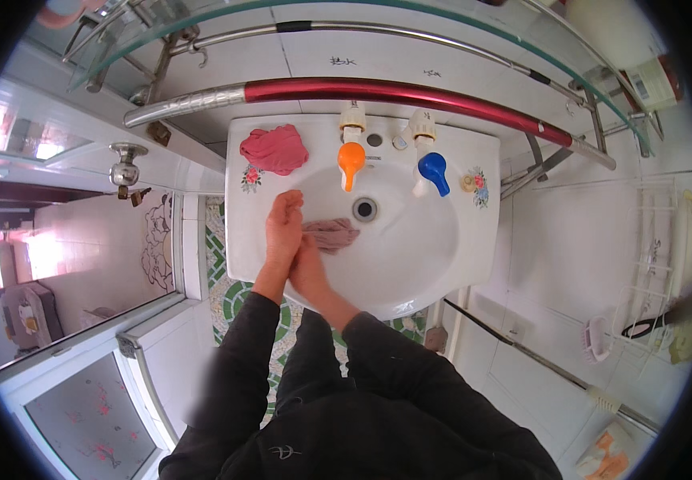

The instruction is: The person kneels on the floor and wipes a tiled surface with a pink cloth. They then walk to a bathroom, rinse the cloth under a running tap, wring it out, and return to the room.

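Note:
My left hand [284, 225] is over the left side of a white ceramic washbasin [370, 297], fingers curled. Against its wrist and heel lies my right hand [310, 273], partly blurred. A wet-looking, dull mauve cloth [334, 235] extends from beside both hands toward the drain [364, 209]; whether either hand grips it is hidden. On the basin's back left corner rests a bunched pink cloth [275, 149]. Two taps stand at the back rim, one with an orange lever [351, 163], the other with a blue lever [434, 171].
A red and chrome rail [406, 95] crosses behind the taps, below a glass shelf [430, 12]. At left a door knob [123, 174] holds keys. On the right are a white wire rack [643, 288], a scrubbing brush [594, 340] and a long pole [550, 369].

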Available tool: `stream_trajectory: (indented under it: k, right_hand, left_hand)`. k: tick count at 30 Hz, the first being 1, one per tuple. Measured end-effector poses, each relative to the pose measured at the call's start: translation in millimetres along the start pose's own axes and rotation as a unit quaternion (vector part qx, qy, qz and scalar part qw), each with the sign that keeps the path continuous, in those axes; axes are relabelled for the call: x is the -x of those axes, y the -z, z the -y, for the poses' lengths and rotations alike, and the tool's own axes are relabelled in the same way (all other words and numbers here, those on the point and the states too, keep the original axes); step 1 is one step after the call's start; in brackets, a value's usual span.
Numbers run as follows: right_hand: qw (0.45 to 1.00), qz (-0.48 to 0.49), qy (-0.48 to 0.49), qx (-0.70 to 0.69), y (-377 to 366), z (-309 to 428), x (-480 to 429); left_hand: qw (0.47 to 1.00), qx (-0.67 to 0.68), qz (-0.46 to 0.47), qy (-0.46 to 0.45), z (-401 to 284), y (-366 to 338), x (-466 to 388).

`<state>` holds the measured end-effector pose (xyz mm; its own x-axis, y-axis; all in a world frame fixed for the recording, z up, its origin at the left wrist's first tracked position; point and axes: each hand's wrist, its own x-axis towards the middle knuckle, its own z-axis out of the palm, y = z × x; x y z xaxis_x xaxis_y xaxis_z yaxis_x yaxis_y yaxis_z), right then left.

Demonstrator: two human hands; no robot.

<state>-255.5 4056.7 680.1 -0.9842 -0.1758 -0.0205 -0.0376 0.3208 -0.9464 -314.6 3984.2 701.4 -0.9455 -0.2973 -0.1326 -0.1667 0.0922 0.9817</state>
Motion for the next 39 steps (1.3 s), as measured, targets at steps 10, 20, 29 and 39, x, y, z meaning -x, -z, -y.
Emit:
stream_trajectory:
  k: [10, 20, 29, 39]
  right_hand:
    - [0.929, 0.117, 0.072, 0.345, 171, -87, 53]
    - [0.97, -0.038, -0.182, -0.157, 168, -10, -34]
    - [0.967, -0.127, -0.106, 0.192, 156, -55, -33]
    - [0.953, -0.09, -0.248, -0.147, 186, -33, -48]
  left_hand:
    - [0.994, 0.018, 0.069, 0.089, 9, 3, 26]
    - [0.792, 0.353, 0.097, 0.488, 5, -94, 30]
    - [0.774, 0.436, 0.173, 0.425, 19, -118, 35]
    - [0.871, -0.416, 0.25, -0.073, 15, -82, 32]
